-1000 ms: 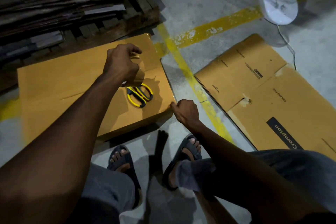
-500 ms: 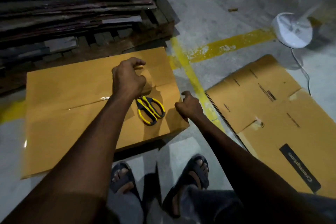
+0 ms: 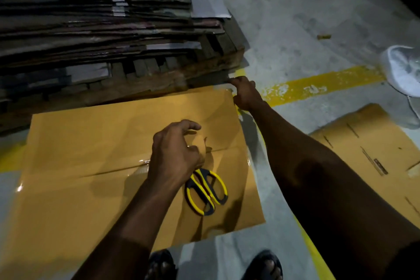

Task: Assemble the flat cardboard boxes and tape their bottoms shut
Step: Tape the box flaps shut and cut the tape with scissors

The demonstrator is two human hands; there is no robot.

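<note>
A brown cardboard box (image 3: 91,148) stands on the floor with its flaps closed on top and shiny tape along the middle seam. My left hand (image 3: 175,154) hovers over the seam near the box's right side, fingers curled round a brown tape roll (image 3: 203,146) that is mostly hidden by the hand. Yellow-and-black scissors (image 3: 206,191) lie on the box just below that hand. My right hand (image 3: 244,93) reaches to the box's far right corner and grips its edge.
A wooden pallet stacked with flat cardboard (image 3: 102,36) sits right behind the box. A flattened carton (image 3: 375,166) lies on the floor to the right, and a white fan base (image 3: 404,68) stands beyond it. Yellow floor lines (image 3: 318,86) run past. My sandalled feet (image 3: 261,266) are at the bottom.
My right hand moved from the box's near right corner along the right edge to the far right corner. My left hand stayed over the seam by the scissors.
</note>
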